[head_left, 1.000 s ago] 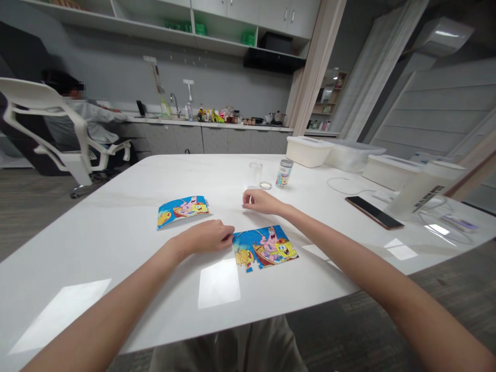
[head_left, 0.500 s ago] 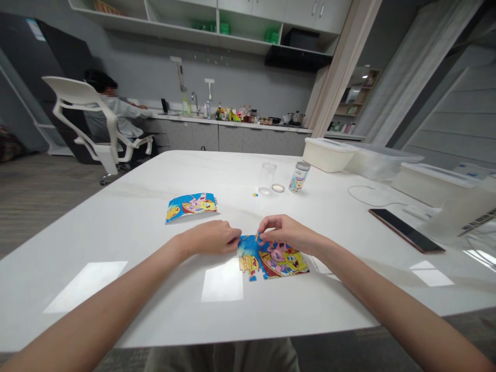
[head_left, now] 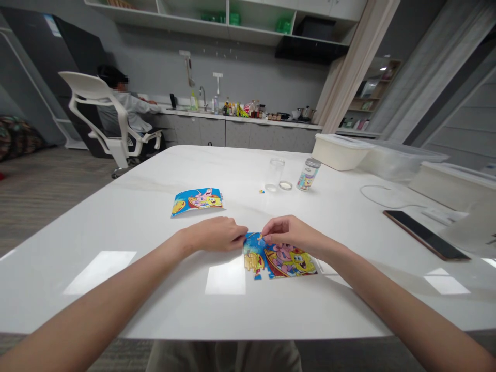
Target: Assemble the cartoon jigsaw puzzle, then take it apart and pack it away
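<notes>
Left hand (head_left: 212,234) rests curled against the jigsaw puzzle (head_left: 281,263) on the desk (head_left: 116,248); right hand (head_left: 292,233) seems to pinch a small piece (head_left: 260,236) at its top edge. Gaps remain at the puzzle's lower left. Beyond lies a picture card (head_left: 197,201).

1. The left hand (head_left: 213,234) lies on the white worktop (head_left: 116,217), its fingertips touching the left edge of a part-built cartoon jigsaw puzzle (head_left: 281,261).
2. The right hand (head_left: 292,232) arches over the puzzle's top edge, fingers close together; any piece between them is too small to make out.
3. A printed picture sheet (head_left: 197,201) lies farther up the worktop, left of both hands.
4. Beyond the hands stand a clear glass jar (head_left: 276,173) and a labelled jar (head_left: 309,174), with a round lid (head_left: 285,185) between them and tiny puzzle pieces (head_left: 261,191) just left.
5. A smartphone (head_left: 424,235) lies off to the right.
</notes>
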Demonstrator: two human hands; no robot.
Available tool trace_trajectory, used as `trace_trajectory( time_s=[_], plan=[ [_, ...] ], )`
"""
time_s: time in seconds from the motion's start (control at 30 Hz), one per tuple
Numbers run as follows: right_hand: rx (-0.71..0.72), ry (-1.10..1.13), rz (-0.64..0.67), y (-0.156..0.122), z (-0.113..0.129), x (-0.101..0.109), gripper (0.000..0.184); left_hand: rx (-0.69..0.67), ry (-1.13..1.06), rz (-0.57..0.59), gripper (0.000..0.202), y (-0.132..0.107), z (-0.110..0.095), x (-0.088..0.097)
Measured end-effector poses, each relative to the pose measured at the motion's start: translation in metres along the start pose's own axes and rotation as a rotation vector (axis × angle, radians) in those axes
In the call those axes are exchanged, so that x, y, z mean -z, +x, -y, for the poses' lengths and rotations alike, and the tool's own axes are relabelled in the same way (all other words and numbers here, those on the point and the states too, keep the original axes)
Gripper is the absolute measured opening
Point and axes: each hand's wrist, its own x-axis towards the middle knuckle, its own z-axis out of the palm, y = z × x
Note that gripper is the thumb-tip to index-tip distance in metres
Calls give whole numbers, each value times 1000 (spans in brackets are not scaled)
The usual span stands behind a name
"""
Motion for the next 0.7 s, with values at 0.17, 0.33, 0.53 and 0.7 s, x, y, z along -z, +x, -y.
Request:
trace_trajectory(
  time_s=[0.17,0.33,0.53,0.7],
  plan=[
    [115,-295,123,-5,1,-4,7,-14,-173,3,25,-1,-4,4],
    [95,-439,243,-11,1,-8,12,23,-300,62,43,-2,-10,10],
    [77,-541,254,-14,2,-11,12,5,-325,80,47,-2,-11,7],
    [63,-567,241,-14,1,-11,11,-8,-344,69,45,-1,-11,5]
  ],
)
